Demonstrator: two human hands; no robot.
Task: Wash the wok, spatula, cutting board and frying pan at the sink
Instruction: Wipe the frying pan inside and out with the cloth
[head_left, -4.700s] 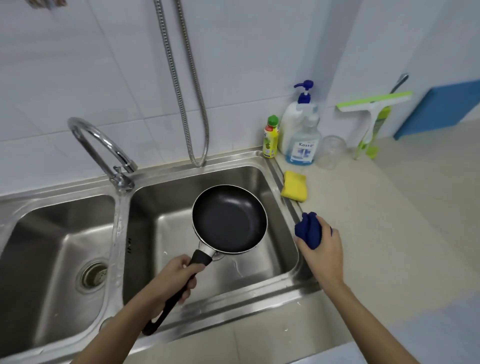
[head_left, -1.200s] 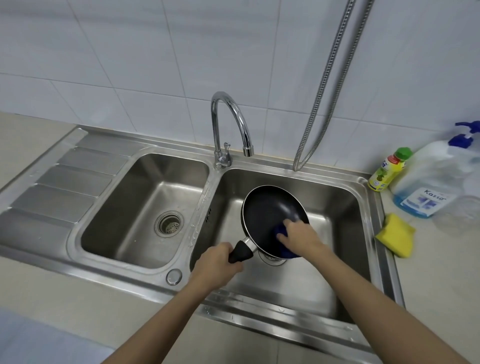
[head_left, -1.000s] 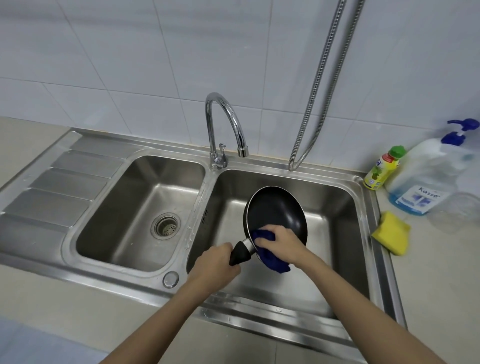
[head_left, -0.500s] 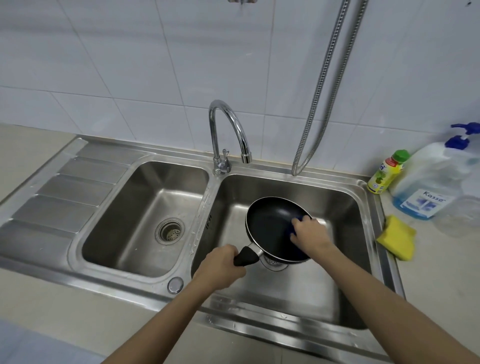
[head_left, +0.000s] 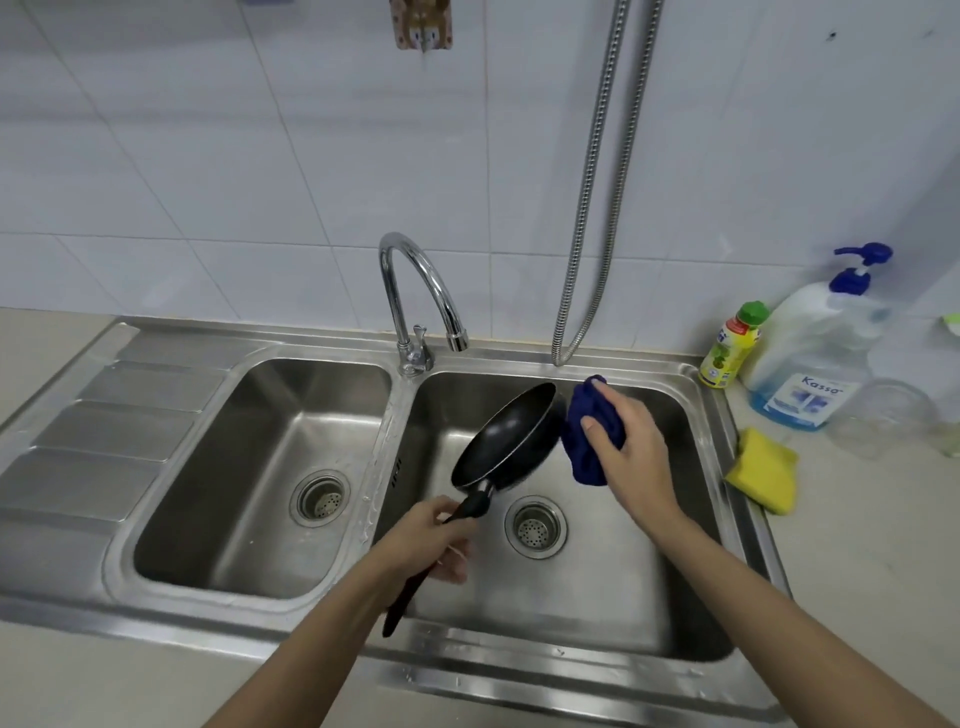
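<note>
The pan (head_left: 511, 441) hangs tilted on edge over the right basin of the sink (head_left: 719, 457), its inside turned left, likely so the underside faces the cloth (head_left: 589, 441); the left hand (head_left: 423, 535) has its fingers curled round the black handle low down, the handle's tail jutting out below the fist; the right hand (head_left: 631, 452) clutches the bunched blue cloth, thumb across it, just beside the pan's rim and base; whether cloth and metal actually touch I can't quite tell; the tap (head_left: 415, 291) looks dry.
</note>
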